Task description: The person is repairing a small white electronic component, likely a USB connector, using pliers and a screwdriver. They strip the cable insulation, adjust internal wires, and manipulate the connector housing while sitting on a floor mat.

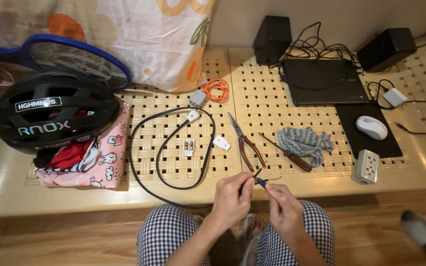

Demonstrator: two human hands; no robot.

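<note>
Both hands, left hand [230, 199] and right hand [284, 212], grip one black cable's [146, 148] bared end; one pair of pliers [245, 143] lies nearby.

Black cable [159, 148] looped in an oval on the woven bench, white plug piece at its far end; the near end rises over the bench edge, thin stripped wires [261, 177] splayed at its tip

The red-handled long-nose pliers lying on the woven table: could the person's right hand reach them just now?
Probably yes: the red-handled long-nose pliers lie just beyond the right hand, nothing between. But that hand is pinching the black cable's end.
</note>
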